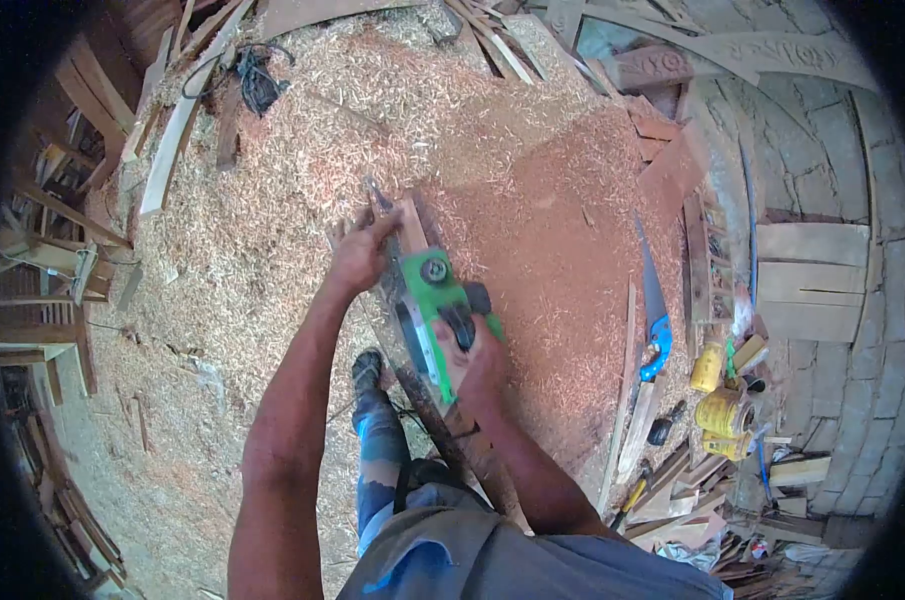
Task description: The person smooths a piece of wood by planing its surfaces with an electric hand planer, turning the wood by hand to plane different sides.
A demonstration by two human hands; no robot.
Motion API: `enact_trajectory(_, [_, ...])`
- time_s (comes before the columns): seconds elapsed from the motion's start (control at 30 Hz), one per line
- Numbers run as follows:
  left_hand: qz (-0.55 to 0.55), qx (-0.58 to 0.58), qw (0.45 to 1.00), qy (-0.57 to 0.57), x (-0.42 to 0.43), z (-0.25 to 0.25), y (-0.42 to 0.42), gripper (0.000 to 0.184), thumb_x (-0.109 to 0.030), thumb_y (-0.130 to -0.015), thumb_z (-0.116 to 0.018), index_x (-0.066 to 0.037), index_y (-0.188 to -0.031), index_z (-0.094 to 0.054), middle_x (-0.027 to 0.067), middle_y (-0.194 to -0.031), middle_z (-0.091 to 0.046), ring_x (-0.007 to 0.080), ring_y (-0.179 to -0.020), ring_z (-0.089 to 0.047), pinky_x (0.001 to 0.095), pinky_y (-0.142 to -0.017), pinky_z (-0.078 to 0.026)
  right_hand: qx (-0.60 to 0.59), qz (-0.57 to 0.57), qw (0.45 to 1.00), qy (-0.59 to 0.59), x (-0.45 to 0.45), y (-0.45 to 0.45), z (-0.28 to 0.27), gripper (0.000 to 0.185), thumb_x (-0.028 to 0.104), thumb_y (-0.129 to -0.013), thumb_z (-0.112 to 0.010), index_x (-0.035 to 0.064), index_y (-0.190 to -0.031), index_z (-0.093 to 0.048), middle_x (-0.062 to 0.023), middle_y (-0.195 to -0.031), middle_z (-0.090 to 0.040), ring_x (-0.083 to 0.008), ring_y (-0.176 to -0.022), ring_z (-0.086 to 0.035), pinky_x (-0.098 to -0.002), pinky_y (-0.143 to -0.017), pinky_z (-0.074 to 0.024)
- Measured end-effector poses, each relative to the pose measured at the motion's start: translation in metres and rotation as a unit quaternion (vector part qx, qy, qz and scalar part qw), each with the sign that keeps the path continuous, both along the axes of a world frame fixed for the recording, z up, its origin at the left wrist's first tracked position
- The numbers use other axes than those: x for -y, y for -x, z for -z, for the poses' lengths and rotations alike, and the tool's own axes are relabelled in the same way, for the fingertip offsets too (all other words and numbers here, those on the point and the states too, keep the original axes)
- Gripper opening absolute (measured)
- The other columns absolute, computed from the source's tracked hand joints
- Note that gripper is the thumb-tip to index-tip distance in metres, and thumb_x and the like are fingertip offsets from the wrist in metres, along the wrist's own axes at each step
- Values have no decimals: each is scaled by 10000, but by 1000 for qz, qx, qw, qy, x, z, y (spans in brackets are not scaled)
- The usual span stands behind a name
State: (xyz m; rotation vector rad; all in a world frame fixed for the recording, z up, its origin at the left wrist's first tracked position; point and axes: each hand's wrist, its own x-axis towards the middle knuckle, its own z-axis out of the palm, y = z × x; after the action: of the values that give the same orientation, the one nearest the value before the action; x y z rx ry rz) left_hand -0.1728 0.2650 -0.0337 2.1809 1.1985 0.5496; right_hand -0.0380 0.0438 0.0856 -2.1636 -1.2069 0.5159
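A green electric planer with a black knob and black handle lies along a strip of wood on a narrow bench. My right hand is wrapped round the planer's rear handle. Ahead of the planer, my left hand is at the far end of the bench, its fingers apart and its thumb toward the wood strip. Just beyond these fingers a metal piece sticks out. What lies under the left palm is hidden.
Wood shavings cover the floor. At right lie a handsaw with a blue handle, yellow containers and wood offcuts. Long boards and a dark bundled cord are at upper left. My foot stands left of the bench.
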Motion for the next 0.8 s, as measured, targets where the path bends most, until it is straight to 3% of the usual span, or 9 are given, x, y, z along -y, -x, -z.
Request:
enact_trajectory(0.27, [-243, 291, 922, 77, 89, 62, 26, 543, -25, -1020, -518, -25, -1563, -501, 240, -1471, -633, 390, -1423, -560, 436, -1205, -417, -32, -36, 995, -91, -126, -13, 33, 619, 566, -948, -731, -36, -1083, -679, -339, -968, -718, -531, -930, -710, -589, -790, -557])
enact_trajectory(0.37, [-269, 249, 927, 81, 125, 63, 24, 524, -23, -1038, -498, 7, -1561, -492, 271, -1467, -623, 379, -1398, -587, 430, -1187, -439, -3, -24, 997, -74, -154, -15, 24, 482, 445, -966, -773, -22, -1070, -723, -272, -943, -745, -455, -919, -737, -490, -801, -570])
enact_trajectory(0.5, [-296, 214, 930, 35, 143, 60, 11, 565, -328, -1097, -550, -10, -1562, -507, 285, -1497, -601, 402, -1420, -568, 443, -1179, -434, -63, -28, 992, -107, -75, -31, 14, 399, 376, -999, -758, -12, -1090, -726, -180, -886, -749, -290, -825, -728, -426, -747, -563])
enact_trajectory(0.6, [-282, 95, 954, -23, 151, 39, -21, 668, -463, -1093, -513, -30, -1598, -462, 262, -1615, -475, 471, -1533, -377, 560, -1268, -255, -134, -2, 990, -47, 50, -45, -26, 338, 343, -1034, -733, 7, -1072, -727, -19, -748, -656, -92, -642, -588, -314, -580, -493])
enact_trajectory(0.63, [-271, 40, 960, -59, 151, 35, -33, 685, -484, -1093, -493, -35, -1608, -449, 257, -1649, -432, 480, -1567, -316, 589, -1296, -189, -141, 20, 990, -12, 97, -49, -33, 377, 377, -1024, -730, 11, -1112, -725, -83, -843, -691, -184, -751, -643, -361, -677, -521])
enact_trajectory(0.67, [-231, -3, 971, -63, 152, 54, -43, 953, -691, -1008, -513, -22, -1662, -334, 238, -1744, -258, 493, -1624, -119, 658, -1292, -26, -148, 40, 988, 23, 144, -54, -40, 420, 412, -1014, -726, 14, -1151, -722, -148, -938, -726, -275, -859, -698, -408, -774, -549])
enact_trajectory(0.7, [-222, -60, 971, -64, 158, 45, -54, 1031, -726, -970, -538, -4, -1667, -300, 236, -1755, -220, 488, -1630, -84, 659, -1291, -8, -155, 60, 984, 59, 190, -58, -47, 467, 446, -1004, -723, 18, -1190, -720, -212, -1033, -762, -366, -968, -753, -455, -871, -576])
enact_trajectory(0.77, [-204, -173, 961, -67, 174, 23, -82, 1192, -797, -895, -587, 31, -1677, -233, 231, -1777, -143, 478, -1640, -14, 660, -1288, 28, -136, 102, 979, 110, 269, -62, -62, 449, 412, -997, -739, 11, -1198, -718, -205, -1033, -763, -350, -967, -752, -454, -880, -575])
enact_trajectory(0.8, [-206, -131, 969, -26, 176, 21, -87, 1268, -771, -845, -642, 69, -1674, -176, 252, -1781, -80, 470, -1643, 40, 650, -1288, 61, -131, 118, 979, 102, 304, -62, -63, 405, 381, -1007, -738, 10, -1168, -711, -148, -944, -718, -278, -857, -692, -408, -780, -536])
